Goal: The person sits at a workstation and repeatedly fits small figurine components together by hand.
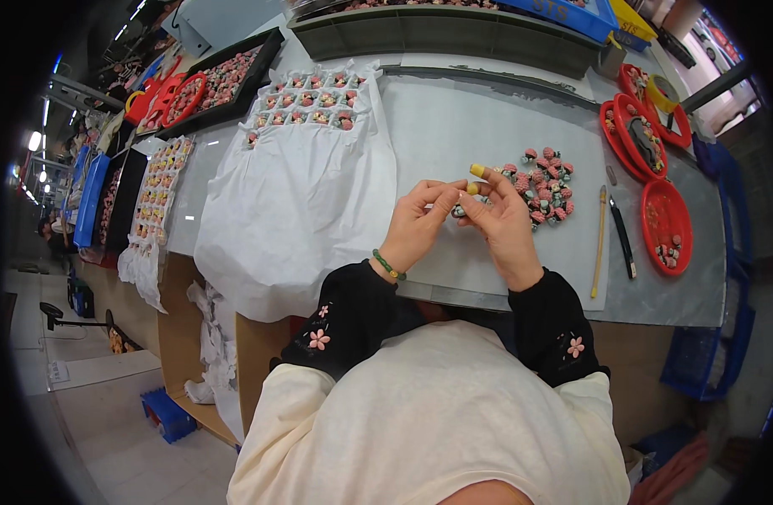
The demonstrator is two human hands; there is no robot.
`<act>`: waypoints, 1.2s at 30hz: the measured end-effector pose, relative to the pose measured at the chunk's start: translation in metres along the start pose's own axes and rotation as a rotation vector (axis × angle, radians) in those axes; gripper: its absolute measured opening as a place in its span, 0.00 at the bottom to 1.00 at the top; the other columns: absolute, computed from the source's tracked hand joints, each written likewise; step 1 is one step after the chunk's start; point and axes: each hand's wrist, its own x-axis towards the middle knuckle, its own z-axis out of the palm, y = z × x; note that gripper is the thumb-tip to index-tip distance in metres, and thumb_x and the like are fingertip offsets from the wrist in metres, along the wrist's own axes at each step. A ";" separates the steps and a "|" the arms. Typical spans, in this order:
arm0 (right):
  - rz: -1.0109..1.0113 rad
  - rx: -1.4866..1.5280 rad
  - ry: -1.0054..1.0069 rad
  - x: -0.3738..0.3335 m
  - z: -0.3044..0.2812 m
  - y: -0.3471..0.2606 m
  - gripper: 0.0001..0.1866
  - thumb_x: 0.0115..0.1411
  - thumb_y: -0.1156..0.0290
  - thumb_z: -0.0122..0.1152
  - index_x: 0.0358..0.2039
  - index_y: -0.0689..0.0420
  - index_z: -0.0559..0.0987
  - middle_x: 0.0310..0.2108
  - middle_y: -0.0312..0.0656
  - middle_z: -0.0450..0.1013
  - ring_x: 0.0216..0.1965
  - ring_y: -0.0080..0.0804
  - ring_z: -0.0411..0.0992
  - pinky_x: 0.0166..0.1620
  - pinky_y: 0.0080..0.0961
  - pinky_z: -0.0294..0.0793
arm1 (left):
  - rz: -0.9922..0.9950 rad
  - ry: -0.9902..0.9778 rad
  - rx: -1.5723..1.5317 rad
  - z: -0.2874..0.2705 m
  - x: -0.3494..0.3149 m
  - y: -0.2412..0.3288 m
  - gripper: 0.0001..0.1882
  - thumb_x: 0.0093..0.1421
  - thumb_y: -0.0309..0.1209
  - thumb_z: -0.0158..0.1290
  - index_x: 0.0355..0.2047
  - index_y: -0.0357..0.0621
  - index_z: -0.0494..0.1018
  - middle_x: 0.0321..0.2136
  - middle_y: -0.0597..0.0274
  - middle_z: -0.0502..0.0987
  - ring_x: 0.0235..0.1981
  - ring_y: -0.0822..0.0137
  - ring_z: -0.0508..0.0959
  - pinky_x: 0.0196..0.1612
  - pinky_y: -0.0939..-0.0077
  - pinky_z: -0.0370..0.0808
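Note:
Above the work table, my left hand (416, 220) and my right hand (506, 225) meet with fingertips pinched together. Between them is a small figurine (460, 210), mostly hidden by the fingers; a pale greenish part shows. Yellow finger cots cover some fingertips. Just beyond my right hand lies a loose pile of small pink and grey-green figurines (542, 187). To the left of my hands, a white sheet (294, 202) spreads over the table, and similar figurines (306, 99) sit in rows at its far end.
Right of the pile lie a thin yellowish stick (599, 244) and a dark pen-like tool (622, 240). Red bowls (666, 202) line the right side. A long green-grey crate (445, 38) borders the back. A black tray of figurines (235, 71) stands far left.

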 end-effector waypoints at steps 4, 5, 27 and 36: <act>-0.080 0.088 0.181 -0.010 0.000 0.011 0.15 0.53 0.75 0.57 0.41 0.65 0.68 0.34 0.39 0.68 0.35 0.22 0.69 0.34 0.18 0.73 | -0.187 -0.061 -0.145 0.004 -0.006 0.004 0.12 0.58 0.31 0.48 0.38 0.37 0.72 0.37 0.64 0.73 0.32 0.78 0.70 0.33 0.85 0.67; -0.078 0.086 0.184 -0.013 -0.002 0.015 0.15 0.53 0.75 0.57 0.41 0.65 0.68 0.34 0.39 0.68 0.35 0.22 0.69 0.34 0.18 0.73 | -0.190 -0.062 -0.148 0.005 -0.007 0.004 0.12 0.58 0.31 0.48 0.38 0.37 0.72 0.37 0.64 0.73 0.32 0.78 0.70 0.33 0.85 0.67; -0.706 -1.302 0.130 0.038 -0.053 -0.011 0.09 0.48 0.77 0.58 0.32 0.60 0.75 0.27 0.42 0.72 0.29 0.34 0.70 0.33 0.27 0.69 | -0.415 -0.022 -0.672 0.004 -0.009 0.009 0.12 0.60 0.28 0.41 0.42 0.35 0.65 0.31 0.61 0.70 0.35 0.69 0.73 0.38 0.79 0.71; -0.585 -1.027 -0.028 0.017 -0.015 -0.012 0.15 0.47 0.76 0.60 0.38 0.60 0.74 0.30 0.40 0.73 0.33 0.28 0.70 0.31 0.22 0.69 | -0.437 -0.018 -0.447 0.001 -0.005 0.011 0.14 0.60 0.36 0.44 0.37 0.36 0.68 0.24 0.70 0.67 0.24 0.79 0.66 0.25 0.86 0.62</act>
